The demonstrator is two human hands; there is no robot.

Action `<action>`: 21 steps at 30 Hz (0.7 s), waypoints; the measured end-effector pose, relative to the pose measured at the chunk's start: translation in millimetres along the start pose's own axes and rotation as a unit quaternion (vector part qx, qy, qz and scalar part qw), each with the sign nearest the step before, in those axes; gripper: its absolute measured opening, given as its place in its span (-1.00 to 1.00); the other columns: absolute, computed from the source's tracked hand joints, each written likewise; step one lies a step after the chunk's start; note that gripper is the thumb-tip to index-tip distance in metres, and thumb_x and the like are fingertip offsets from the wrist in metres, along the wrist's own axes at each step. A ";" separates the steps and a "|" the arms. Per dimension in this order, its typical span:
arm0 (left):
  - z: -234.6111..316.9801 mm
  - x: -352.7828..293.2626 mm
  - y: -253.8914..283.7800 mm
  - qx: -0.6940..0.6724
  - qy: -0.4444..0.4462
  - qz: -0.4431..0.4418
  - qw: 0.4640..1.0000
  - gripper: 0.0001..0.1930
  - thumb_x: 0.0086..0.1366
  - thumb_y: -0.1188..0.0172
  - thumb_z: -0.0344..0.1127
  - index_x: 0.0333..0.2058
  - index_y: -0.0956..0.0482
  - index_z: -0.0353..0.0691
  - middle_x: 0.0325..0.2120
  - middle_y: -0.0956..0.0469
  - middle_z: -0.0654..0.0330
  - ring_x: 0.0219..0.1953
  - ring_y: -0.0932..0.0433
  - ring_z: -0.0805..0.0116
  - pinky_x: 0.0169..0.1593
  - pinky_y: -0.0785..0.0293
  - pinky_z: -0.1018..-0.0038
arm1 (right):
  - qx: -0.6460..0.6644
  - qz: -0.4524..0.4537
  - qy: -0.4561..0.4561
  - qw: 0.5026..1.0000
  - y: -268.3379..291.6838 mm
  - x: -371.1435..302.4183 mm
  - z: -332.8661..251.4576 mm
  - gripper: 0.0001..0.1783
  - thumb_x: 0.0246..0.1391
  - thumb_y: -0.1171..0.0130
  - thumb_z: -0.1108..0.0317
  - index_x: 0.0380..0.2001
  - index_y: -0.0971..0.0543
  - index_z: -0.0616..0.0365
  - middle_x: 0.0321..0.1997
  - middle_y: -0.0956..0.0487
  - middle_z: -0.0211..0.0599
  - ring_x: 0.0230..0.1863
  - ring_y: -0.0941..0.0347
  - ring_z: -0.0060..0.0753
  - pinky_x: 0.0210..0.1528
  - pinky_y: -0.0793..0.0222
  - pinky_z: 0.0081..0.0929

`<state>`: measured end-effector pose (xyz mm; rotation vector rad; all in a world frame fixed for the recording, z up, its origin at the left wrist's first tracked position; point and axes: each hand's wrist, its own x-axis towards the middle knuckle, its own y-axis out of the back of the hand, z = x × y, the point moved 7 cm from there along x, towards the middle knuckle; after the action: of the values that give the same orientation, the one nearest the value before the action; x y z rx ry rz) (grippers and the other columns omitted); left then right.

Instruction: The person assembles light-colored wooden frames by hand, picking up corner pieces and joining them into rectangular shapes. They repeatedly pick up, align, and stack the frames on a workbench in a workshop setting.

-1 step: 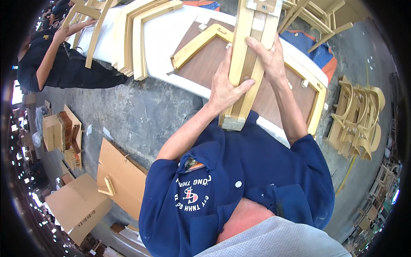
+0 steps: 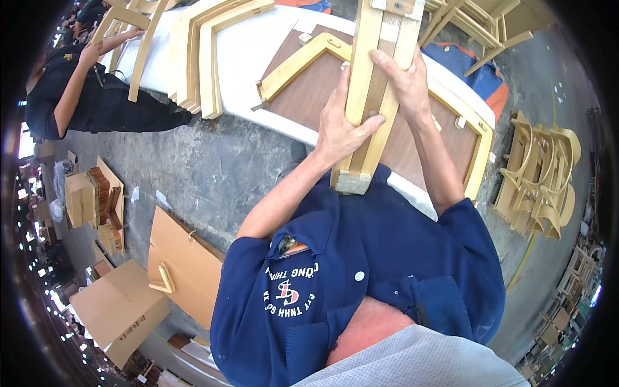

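A long wooden piece (image 2: 373, 93) runs toward my body above the table, with pale strips along both sides and a darker strip in the channel between. My left hand (image 2: 342, 126) grips its left edge, thumb laid across the near part. On the opposite edge, slightly farther out, is my right hand (image 2: 407, 84), its thumb pressed on top and its other fingers mostly hidden behind the wood. A greyish block (image 2: 353, 182) caps the near end; a pale block with a screw (image 2: 398, 8) sits at the far end. Beneath lies a brown board (image 2: 300, 87) with an angled pale wooden frame part (image 2: 293, 69).
The white-covered table (image 2: 248, 51) bears several stacked angled wooden parts (image 2: 209, 58) at left. Beyond them a person in black (image 2: 77, 97) handles a chair frame (image 2: 147, 51). Curved wooden parts (image 2: 540, 174) are stacked at right. Cardboard (image 2: 184, 264) and a carton (image 2: 116, 309) stand at lower left.
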<state>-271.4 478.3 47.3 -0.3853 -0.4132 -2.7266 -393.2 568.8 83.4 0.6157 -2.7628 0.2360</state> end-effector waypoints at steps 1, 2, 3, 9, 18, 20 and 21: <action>-5.2 4.4 0.1 0.016 -0.002 -0.003 1.000 0.06 0.02 -0.43 -0.17 0.36 0.06 -0.37 0.11 -0.37 -0.24 0.19 -0.39 -0.11 0.21 -0.36 0.21 | -0.011 0.013 -0.022 1.000 2.6 2.7 2.1 -0.32 -0.01 -0.38 0.28 0.10 -0.34 0.41 -0.06 -0.55 -0.11 -0.08 -0.52 -0.38 0.00 -0.47 -0.41; -2.4 11.5 3.0 0.018 -0.024 0.008 1.000 0.03 0.02 -0.43 -0.16 0.34 0.01 -0.38 0.08 -0.40 -0.23 0.15 -0.43 -0.12 0.20 -0.38 0.21 | -0.019 0.020 -0.044 0.999 4.3 9.1 4.7 -0.34 -0.02 -0.38 0.30 0.08 -0.35 0.42 -0.08 -0.56 -0.10 -0.11 -0.54 -0.38 -0.05 -0.49 -0.42; -0.1 25.8 6.5 0.022 -0.052 0.022 0.998 -0.01 0.02 -0.44 -0.15 0.32 -0.05 -0.38 0.05 -0.43 -0.23 0.11 -0.47 -0.12 0.18 -0.40 0.20 | -0.028 0.025 -0.060 0.998 5.2 21.5 6.5 -0.36 -0.02 -0.38 0.32 0.06 -0.37 0.43 -0.09 -0.56 -0.10 -0.15 -0.55 -0.37 -0.09 -0.51 -0.44; 13.1 89.7 31.6 -0.033 -0.031 -0.025 0.999 -0.35 0.16 -0.30 -0.30 0.20 -0.30 -0.35 0.03 -0.52 -0.07 0.09 -0.51 0.19 0.15 -0.41 0.36 | 0.090 0.023 -0.068 0.993 -13.1 91.1 15.4 -0.58 0.08 -0.27 0.24 -0.08 -0.54 0.33 -0.25 -0.63 -0.24 -0.30 -0.57 -0.41 -0.22 -0.54 -0.46; 3.0 133.5 80.8 -0.098 -0.077 -0.031 0.992 -0.35 0.14 -0.33 -0.26 0.19 -0.33 -0.25 -0.04 -0.57 0.00 0.02 -0.56 0.21 0.10 -0.46 0.35 | 0.209 -0.003 -0.091 0.974 -62.9 135.7 39.2 -0.66 0.09 -0.27 0.28 -0.13 -0.55 0.29 -0.26 -0.64 -0.19 -0.30 -0.61 -0.34 -0.21 -0.60 -0.40; -1.0 139.2 94.9 -0.053 -0.057 -0.018 0.997 -0.36 0.15 -0.33 -0.26 0.20 -0.33 -0.23 -0.04 -0.58 0.01 0.01 -0.56 0.23 0.08 -0.47 0.35 | 0.188 0.006 -0.124 0.974 -65.2 156.6 51.6 -0.65 0.08 -0.28 0.30 -0.14 -0.55 0.32 -0.26 -0.64 -0.17 -0.30 -0.61 -0.32 -0.22 -0.61 -0.39; -6.6 143.5 102.1 -0.061 -0.053 -0.018 0.997 -0.36 0.15 -0.33 -0.26 0.19 -0.34 -0.23 -0.06 -0.58 0.02 0.00 -0.57 0.25 0.07 -0.48 0.36 | 0.184 0.008 -0.123 0.975 -71.2 163.8 56.8 -0.65 0.07 -0.29 0.30 -0.15 -0.55 0.33 -0.27 -0.64 -0.17 -0.31 -0.62 -0.31 -0.23 -0.61 -0.38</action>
<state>-362.9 341.4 110.1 -0.5626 -0.2846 -2.7825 -517.9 429.0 89.6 0.7558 -2.9853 0.7355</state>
